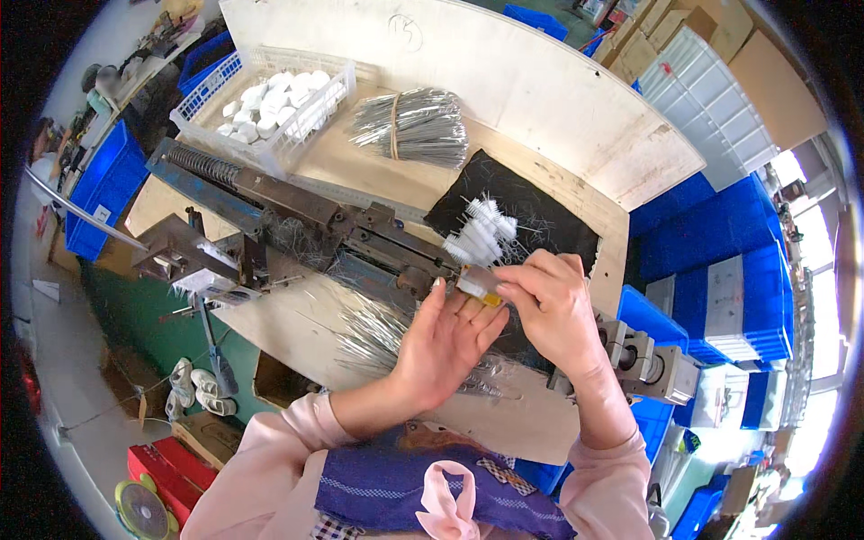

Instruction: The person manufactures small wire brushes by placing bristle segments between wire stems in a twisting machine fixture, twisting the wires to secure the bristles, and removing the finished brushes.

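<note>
My left hand is palm up with its fingers stretched out, just below the front end of a dark metal bench machine. At its fingertips is a small white-and-yellow piece, blurred, its kind unclear. My right hand pinches at the right side of this piece with thumb and forefinger. Just beyond both hands, white-bristled brushes lie bunched on a black mat. Loose thin metal wires spread beside my left hand, partly under the machine.
A white plastic basket holds white rounded pieces. Behind the machine lies a banded bundle of wires. A pale board walls the table's far side. Metal cylindrical parts stick out right of my right forearm. Blue crates stand farther right.
</note>
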The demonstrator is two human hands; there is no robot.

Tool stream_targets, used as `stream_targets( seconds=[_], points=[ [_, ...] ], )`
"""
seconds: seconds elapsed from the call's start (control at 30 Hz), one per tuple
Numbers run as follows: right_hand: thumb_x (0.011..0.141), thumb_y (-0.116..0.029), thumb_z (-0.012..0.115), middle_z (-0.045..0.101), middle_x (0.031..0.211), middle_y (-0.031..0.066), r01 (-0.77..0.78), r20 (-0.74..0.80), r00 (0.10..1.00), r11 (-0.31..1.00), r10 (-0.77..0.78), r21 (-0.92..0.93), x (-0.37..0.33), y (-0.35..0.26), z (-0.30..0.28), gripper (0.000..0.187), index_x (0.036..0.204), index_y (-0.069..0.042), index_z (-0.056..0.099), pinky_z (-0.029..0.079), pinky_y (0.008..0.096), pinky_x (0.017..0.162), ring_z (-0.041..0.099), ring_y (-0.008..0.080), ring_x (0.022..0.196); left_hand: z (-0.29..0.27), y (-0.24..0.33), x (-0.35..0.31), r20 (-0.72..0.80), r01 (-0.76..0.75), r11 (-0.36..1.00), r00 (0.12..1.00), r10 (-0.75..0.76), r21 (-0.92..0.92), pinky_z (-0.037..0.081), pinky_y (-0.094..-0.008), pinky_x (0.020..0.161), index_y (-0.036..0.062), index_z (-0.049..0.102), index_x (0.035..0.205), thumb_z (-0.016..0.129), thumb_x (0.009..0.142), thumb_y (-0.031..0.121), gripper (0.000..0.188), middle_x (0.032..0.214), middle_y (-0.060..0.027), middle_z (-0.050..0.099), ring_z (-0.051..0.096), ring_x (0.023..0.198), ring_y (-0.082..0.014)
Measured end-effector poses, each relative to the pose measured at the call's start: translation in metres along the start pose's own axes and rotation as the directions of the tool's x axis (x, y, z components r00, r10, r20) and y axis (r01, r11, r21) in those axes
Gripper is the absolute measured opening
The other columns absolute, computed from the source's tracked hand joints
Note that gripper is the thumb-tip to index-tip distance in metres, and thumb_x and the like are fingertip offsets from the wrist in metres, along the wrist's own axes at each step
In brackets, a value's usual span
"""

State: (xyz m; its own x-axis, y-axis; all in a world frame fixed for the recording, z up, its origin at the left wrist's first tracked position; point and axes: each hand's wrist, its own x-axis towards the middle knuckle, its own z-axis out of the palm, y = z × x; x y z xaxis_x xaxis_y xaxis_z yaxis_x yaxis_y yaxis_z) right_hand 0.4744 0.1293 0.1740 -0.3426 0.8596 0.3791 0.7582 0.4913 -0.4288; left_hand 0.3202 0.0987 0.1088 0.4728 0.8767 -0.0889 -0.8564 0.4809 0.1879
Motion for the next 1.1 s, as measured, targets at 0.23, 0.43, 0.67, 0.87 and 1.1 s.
stream_targets(
  seconds=[0.23, 0.43, 0.67, 0.87, 1.1],
  points=[
    [0.073, -0.005, 0.069, 0.055, 0.073, 0.0036, 0.051, 0.013, 0.999, 0.997, -0.050, -0.053, -0.009, 0.008, -0.015, 0.016, 0.088, -0.010, 0.069, 0.038, 0.0360, 0.073, 0.055, 0.0237, 0.072, 0.005, 0.010, 0.004, 0.007, 0.084, 0.996, 0.996, -0.084, 0.033, 0.029, -0.0374, 0.112, 0.0037, 0.041, 0.134, 0.032, 0.100, 0.047, 0.056, 0.137, -0.0092, 0.046, 0.041, 0.130, -0.0216],
    [0.074, -0.009, 0.069, 0.057, 0.075, 0.0039, 0.056, 0.017, 0.998, 0.998, -0.056, -0.016, 0.001, 0.007, -0.004, 0.015, 0.089, -0.012, 0.069, 0.040, 0.0361, 0.077, 0.057, 0.0228, 0.074, 0.007, 0.014, 0.004, -0.043, 0.080, 0.997, 0.996, -0.079, 0.020, 0.027, -0.0404, 0.114, -0.0034, 0.038, 0.133, 0.034, 0.097, 0.053, 0.067, 0.136, -0.0154, 0.046, 0.042, 0.129, -0.0273],
    [0.068, -0.006, 0.065, 0.056, 0.074, 0.0026, 0.169, -0.074, 0.982, 0.983, -0.174, -0.068, -0.002, -0.014, -0.014, 0.021, 0.087, -0.012, 0.067, 0.041, 0.0364, 0.072, 0.058, 0.0212, 0.074, -0.001, 0.018, 0.006, 0.082, 0.137, 0.986, 0.988, -0.130, -0.090, 0.030, -0.0394, 0.111, -0.0031, 0.041, 0.130, 0.034, 0.098, 0.053, 0.065, 0.132, -0.0140, 0.048, 0.045, 0.125, -0.0262],
    [0.084, -0.003, 0.061, 0.061, 0.082, 0.0139, -0.253, -0.112, 0.953, 0.945, 0.280, 0.209, 0.000, -0.027, -0.028, 0.020, 0.104, -0.004, 0.058, 0.050, 0.0369, 0.059, 0.064, 0.0297, 0.070, 0.011, 0.022, 0.000, -0.008, 0.087, 0.996, 0.996, -0.087, 0.028, 0.027, -0.0411, 0.111, -0.0027, 0.043, 0.128, 0.031, 0.098, 0.053, 0.064, 0.132, -0.0117, 0.049, 0.042, 0.127, -0.0238],
    [0.078, -0.005, 0.056, 0.063, 0.069, 0.0134, 0.024, 0.194, 0.980, 0.932, 0.050, -0.363, -0.012, -0.045, -0.004, 0.038, 0.114, 0.006, 0.053, 0.052, 0.0352, 0.051, 0.065, 0.0266, 0.058, 0.002, 0.021, -0.003, 0.073, 0.052, 0.998, 0.996, -0.054, 0.018, 0.022, -0.0408, 0.112, 0.0014, 0.048, 0.120, 0.030, 0.099, 0.052, 0.057, 0.126, -0.0090, 0.051, 0.040, 0.128, -0.0223]
  ],
)
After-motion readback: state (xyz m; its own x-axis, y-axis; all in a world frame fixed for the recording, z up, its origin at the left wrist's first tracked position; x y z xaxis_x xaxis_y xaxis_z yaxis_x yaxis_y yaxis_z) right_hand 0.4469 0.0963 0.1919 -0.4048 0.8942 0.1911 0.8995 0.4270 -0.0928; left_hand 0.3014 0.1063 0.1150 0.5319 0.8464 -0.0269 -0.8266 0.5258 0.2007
